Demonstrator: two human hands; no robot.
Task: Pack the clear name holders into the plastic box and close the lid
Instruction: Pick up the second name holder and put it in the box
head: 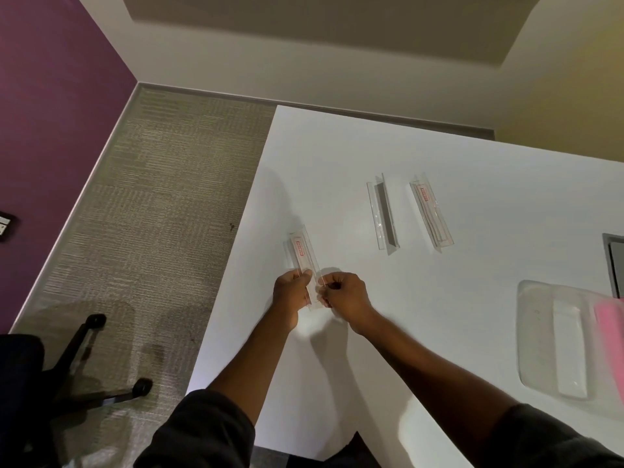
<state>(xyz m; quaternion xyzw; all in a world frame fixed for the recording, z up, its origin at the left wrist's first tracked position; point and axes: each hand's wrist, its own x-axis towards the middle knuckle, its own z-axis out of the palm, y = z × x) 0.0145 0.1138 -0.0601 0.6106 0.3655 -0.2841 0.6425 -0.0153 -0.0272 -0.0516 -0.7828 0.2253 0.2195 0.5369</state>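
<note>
Three clear name holders seen out on the white table (pixel 439 332), none packed.

Noted left hand (pixel 293 291) and right hand (pixel 344 292) both pinched on the near end of one name holder (pixel 303 261), fingers (pixel 306 273) curled shut around it near the table's left edge. Found second name holder (pixel 383 214) and third name holder (pixel 431 214) lying untouched farther out, side by side but apart. Located plastic box (pixel 553 336) at the right edge, well apart from the hands, with something pink (pixel 609 329) beside it; could not tell lid from base, nor open from closed. Judged at an early stage: all three holders to be carried across, lid to be shut.
</note>
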